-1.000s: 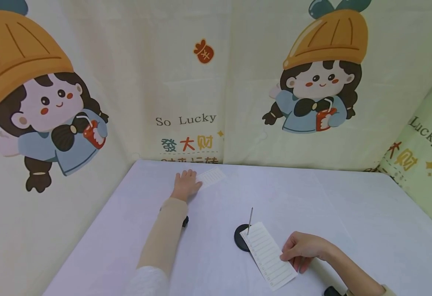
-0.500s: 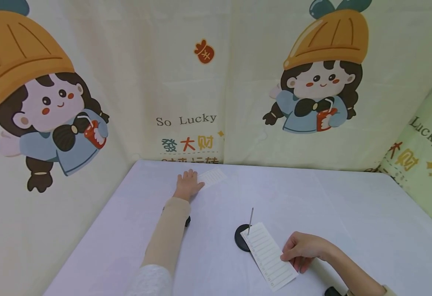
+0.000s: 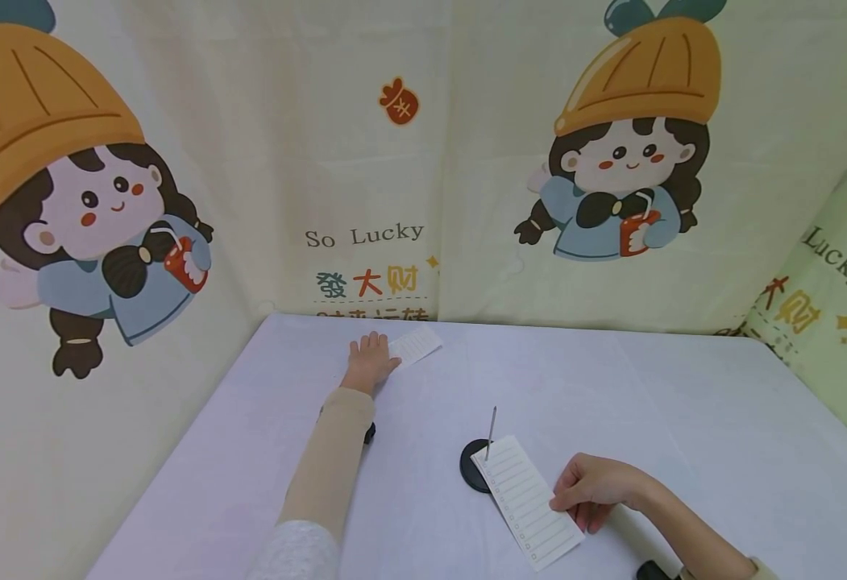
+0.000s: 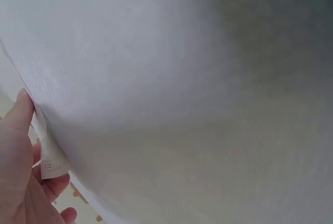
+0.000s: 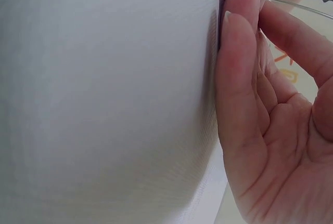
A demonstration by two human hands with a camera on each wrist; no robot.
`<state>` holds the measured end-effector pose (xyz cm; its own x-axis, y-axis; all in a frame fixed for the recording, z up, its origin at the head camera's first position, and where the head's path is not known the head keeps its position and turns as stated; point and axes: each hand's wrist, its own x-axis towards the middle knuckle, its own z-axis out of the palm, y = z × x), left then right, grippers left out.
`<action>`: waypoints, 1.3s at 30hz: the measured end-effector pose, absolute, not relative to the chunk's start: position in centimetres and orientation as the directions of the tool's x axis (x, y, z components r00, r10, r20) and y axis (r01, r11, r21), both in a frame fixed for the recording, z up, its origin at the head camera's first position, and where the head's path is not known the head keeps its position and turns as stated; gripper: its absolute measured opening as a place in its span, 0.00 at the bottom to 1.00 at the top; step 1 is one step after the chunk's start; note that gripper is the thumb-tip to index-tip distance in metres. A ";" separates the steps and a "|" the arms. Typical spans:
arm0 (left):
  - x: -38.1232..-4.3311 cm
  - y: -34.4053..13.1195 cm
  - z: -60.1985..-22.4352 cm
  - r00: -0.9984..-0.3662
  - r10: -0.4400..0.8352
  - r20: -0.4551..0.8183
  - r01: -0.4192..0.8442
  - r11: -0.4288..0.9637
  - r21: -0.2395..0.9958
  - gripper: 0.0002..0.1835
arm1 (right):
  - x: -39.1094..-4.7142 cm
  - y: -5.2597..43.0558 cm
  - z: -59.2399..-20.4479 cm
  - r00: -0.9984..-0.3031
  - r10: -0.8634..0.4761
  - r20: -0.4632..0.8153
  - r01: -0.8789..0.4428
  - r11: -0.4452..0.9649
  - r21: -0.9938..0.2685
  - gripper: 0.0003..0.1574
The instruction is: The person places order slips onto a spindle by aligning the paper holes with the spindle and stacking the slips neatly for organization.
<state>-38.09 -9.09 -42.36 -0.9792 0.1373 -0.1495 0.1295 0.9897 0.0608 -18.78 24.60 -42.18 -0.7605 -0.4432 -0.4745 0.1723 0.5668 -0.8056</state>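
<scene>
My left hand [image 3: 369, 360] reaches to the back of the table, palm down, at the left end of a lined paper slip [image 3: 416, 345]. In the left wrist view a bent corner of the paper slip [image 4: 54, 161] stands up between thumb and fingers. My right hand [image 3: 597, 490] pinches the right edge of a lined stack of slips [image 3: 528, 503]. The slips' upper left corner is at the thin metal spike [image 3: 493, 423] of a bill spike, overlapping its round black base [image 3: 469, 467]. In the right wrist view, the right hand's fingers [image 5: 239, 78] lie close along the tabletop.
The table [image 3: 655, 403] has a white cover. Behind it hangs a cream curtain [image 3: 496, 185] printed with cartoon figures and lettering. A pale green printed curtain [image 3: 844, 322] hangs at the right side.
My left hand has shifted very slightly right, and the far paper slip now shows brighter with a sharper edge. The right hand and its slips have stayed put.
</scene>
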 end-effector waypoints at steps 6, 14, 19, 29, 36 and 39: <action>-38.1 -9.0 -42.3 -0.980 0.147 -0.134 0.143 0.989 0.040 0.35 | -18.7 24.6 -42.2 -0.759 -0.445 -0.475 0.175 0.563 -0.808 0.19; -38.2 -9.3 -42.4 -0.978 0.198 -0.059 0.199 0.980 -0.001 0.29 | -18.6 24.5 -41.9 -0.760 -0.437 -0.482 0.178 0.574 -0.800 0.16; -38.3 -9.4 -42.5 -0.976 0.218 0.002 0.218 0.976 -0.030 0.23 | -18.7 24.4 -41.8 -0.761 -0.427 -0.488 0.181 0.583 -0.792 0.15; -38.7 -8.7 -41.0 -0.989 0.087 0.121 0.130 0.898 0.420 0.16 | -18.7 24.2 -41.8 -0.762 -0.416 -0.496 0.183 0.597 -0.781 0.15; -37.7 -7.8 -39.1 -0.996 -0.012 0.093 0.075 0.501 0.862 0.12 | -18.7 24.1 -41.8 -0.765 -0.409 -0.498 0.177 0.609 -0.773 0.15; -36.8 -7.1 -38.5 -0.999 -0.029 0.019 0.008 0.326 0.945 0.14 | -18.7 24.1 -41.8 -0.764 -0.412 -0.496 0.177 0.605 -0.776 0.15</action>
<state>-36.83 -7.13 -38.50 -0.9994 -0.0293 0.0186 0.0081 0.3256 0.9455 -18.69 24.14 -41.75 -0.7644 -0.4118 -0.4960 0.1774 0.6053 -0.7759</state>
